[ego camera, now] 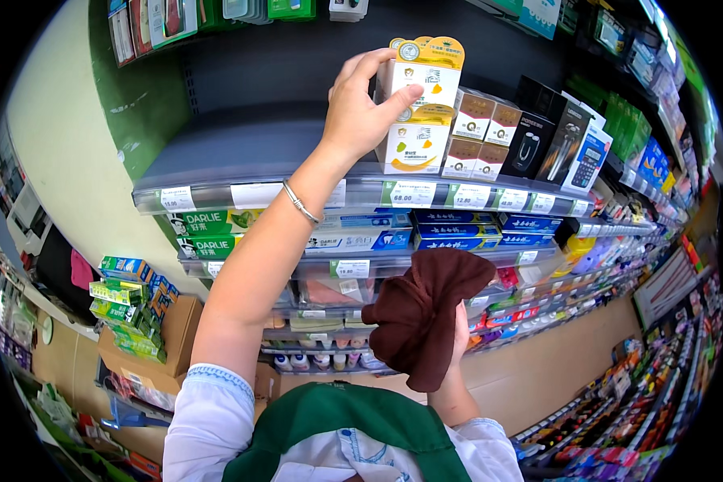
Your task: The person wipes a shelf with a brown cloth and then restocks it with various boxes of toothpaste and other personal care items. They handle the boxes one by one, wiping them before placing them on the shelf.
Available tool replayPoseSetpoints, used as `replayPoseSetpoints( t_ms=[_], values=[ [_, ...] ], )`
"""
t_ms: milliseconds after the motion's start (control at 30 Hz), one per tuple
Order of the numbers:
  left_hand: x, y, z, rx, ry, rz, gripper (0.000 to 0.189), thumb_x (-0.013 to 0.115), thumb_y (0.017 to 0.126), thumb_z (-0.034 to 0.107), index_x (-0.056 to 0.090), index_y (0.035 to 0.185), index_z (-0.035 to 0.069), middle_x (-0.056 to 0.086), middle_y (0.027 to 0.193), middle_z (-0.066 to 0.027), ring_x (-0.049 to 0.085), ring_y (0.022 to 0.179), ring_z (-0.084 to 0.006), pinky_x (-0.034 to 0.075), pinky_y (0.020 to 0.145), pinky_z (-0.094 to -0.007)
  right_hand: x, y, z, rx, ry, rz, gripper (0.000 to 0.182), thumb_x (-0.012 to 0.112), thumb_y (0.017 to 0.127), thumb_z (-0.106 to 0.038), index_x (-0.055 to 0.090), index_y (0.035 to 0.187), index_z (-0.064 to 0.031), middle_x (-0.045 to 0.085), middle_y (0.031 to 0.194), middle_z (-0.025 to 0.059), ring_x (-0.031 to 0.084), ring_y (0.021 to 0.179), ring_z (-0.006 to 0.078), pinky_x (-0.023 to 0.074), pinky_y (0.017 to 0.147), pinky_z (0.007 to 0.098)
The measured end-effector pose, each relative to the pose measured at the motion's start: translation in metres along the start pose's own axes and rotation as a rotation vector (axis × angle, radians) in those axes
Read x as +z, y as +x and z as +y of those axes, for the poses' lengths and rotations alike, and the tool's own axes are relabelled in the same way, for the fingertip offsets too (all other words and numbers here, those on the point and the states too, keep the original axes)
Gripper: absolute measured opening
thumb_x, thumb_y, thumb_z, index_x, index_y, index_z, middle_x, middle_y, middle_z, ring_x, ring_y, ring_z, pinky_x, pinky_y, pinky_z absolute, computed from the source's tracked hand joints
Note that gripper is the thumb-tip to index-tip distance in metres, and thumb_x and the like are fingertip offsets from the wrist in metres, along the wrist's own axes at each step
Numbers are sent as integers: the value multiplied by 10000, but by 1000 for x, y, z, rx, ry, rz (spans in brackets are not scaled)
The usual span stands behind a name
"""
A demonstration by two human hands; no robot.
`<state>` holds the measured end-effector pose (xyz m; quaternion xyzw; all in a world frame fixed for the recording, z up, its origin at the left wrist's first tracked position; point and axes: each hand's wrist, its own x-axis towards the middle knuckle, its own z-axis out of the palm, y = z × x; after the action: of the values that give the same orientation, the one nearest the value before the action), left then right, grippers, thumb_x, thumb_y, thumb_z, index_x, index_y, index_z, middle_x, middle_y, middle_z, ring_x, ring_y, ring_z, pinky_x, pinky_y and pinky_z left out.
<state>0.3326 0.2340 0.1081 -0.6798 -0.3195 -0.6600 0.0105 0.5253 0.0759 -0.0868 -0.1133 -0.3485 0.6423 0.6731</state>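
Note:
My left hand grips the upper of the white and yellow cartons, thumb on its front and fingers over its far left side. Beneath it stands a similar white carton on the dark shelf, behind the price rail. My right hand holds a bunched dark brown cloth in front of the lower shelves; the cloth hides most of the fingers. Small brown and white boxes stand to the right of the cartons, followed by black shaver boxes and a boxed calculator.
The clear price rail runs along the shelf edge. Toothpaste boxes fill the shelf below. At lower left, an open cardboard box holds more toothpaste cartons. Hanging packs are overhead; another stocked rack stands at lower right.

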Motion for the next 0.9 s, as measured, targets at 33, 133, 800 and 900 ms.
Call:
replayPoseSetpoints(
  t_ms=[33, 133, 800, 900],
  values=[
    [0, 1, 1, -29, -82, -15, 545, 727, 800, 355, 537, 1227, 75, 511, 1216, -143, 487, 1144, -243, 356, 1002, -409, 0, 1, 0, -9, -18, 10, 469, 373, 998, -318, 359, 1346, -4, 499, 1283, 172, 537, 1121, 321, 429, 983, 436],
    [5, 3, -3, -23, -149, 7, 491, 732, 808, 253, 532, 1204, 44, 571, 1149, -101, 530, 1081, -183, 408, 964, -352, -4, 3, 1, -2, -29, 31, 469, 372, 998, -319, 361, 1346, -5, 499, 1284, 172, 536, 1122, 322, 429, 983, 436],
    [-133, -127, 23, 477, 251, 174, 729, 845, 550, 79, 332, 1058, 179, 474, 1185, -172, 466, 1038, -321, 419, 876, -434, 125, 61, -42, -732, -885, -636, 429, 538, 788, -113, 514, 1206, -20, 553, 1180, 166, 524, 1098, 331, 415, 935, 424],
    [-150, -133, 25, 540, 300, 157, 623, 810, 576, 79, 351, 987, 176, 507, 1166, -167, 476, 1003, -329, 412, 842, -455, 180, 68, -37, -814, -1384, -1082, 443, 564, 667, 44, 629, 1082, -96, 598, 1073, 85, 531, 1040, 292, 406, 879, 413]
  ],
)
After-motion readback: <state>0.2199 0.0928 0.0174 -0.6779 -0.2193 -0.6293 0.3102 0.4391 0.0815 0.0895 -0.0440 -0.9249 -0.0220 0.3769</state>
